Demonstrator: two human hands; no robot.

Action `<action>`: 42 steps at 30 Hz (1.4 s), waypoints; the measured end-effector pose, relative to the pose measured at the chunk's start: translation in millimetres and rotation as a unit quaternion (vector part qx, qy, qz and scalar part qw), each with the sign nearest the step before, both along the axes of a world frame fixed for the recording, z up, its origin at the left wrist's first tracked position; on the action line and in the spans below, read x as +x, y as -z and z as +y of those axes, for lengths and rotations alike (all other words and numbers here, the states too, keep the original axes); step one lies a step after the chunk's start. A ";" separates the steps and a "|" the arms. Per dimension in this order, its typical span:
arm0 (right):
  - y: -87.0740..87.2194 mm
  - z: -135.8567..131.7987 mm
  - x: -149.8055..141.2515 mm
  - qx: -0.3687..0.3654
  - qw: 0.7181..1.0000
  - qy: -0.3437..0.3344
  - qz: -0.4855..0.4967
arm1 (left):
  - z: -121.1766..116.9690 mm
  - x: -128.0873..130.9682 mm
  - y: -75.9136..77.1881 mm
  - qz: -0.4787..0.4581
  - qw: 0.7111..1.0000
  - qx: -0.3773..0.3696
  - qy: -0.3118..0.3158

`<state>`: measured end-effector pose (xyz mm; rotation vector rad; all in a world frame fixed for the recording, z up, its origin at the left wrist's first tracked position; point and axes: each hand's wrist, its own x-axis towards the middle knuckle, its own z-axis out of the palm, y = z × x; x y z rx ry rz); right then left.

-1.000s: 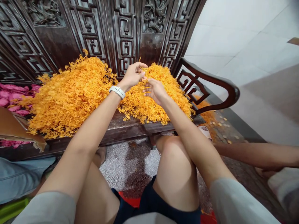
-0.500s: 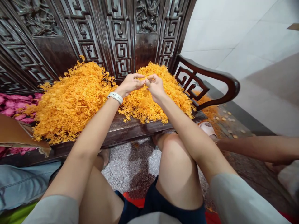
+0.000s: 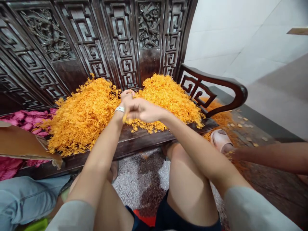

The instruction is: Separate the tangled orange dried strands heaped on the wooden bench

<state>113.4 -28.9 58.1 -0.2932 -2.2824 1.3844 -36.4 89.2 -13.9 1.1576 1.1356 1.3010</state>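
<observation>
Two heaped mounds of fine orange dried sprigs lie on a dark wooden bench seat [image 3: 144, 141], one on the left [image 3: 81, 122] and one on the right [image 3: 168, 99]. My left hand [image 3: 126, 102], with a white watch [image 3: 119, 109] on its wrist, is raised over the gap between the mounds. My right hand [image 3: 143, 110] crosses in front of it, blurred, its fingers reaching the left hand. A small orange sprig [image 3: 124, 119] shows just below the hands. Which hand holds it is hidden.
The bench has a carved dark wood back [image 3: 120, 41] and a curved armrest [image 3: 216, 80]. Pink dried material [image 3: 24, 120] and a cardboard sheet [image 3: 21, 146] lie at left. A co-worker's forearm [image 3: 271, 155] reaches in at right, past a pale slipper [image 3: 220, 141].
My hands were fingertip to fingertip above the gap; now my right hand has swept left across my left hand. The view has tilted, so the bench sits lower in the picture.
</observation>
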 end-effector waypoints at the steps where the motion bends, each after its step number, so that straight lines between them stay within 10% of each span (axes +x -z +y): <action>1: -10.4 -14.9 -1.9 -0.038 0.987 -0.147 -0.057 | 0.7 -7.2 0.3 -0.029 0.998 -0.017 -0.044; 4: -22.3 -22.6 1.3 -0.117 0.945 -0.293 -0.087 | 0.8 -22.2 -3.7 -0.127 0.983 -0.038 -0.126; 7: -1.3 18.9 10.6 -0.210 0.962 0.057 0.164 | -0.4 -26.8 -13.9 -0.152 0.984 0.008 -0.096; 10: 34.3 60.8 13.4 -0.370 0.822 0.344 0.264 | -3.5 -24.3 -24.1 -0.149 0.985 0.034 -0.084; 12: 51.9 72.2 10.6 -0.434 0.763 0.420 0.231 | -6.5 -20.4 -28.3 -0.137 0.987 0.037 -0.078; 20: 63.1 68.9 12.2 -0.130 0.881 0.436 0.127 | -10.8 2.7 -33.1 -0.046 0.995 0.077 -0.037; 31: 70.0 77.7 23.3 -0.075 0.905 0.389 0.157 | -22.3 16.3 -38.0 0.003 0.989 0.077 0.127; 42: 36.0 48.0 22.9 0.228 0.877 0.413 0.088 | -14.8 55.9 -46.2 -0.109 0.981 0.108 -0.121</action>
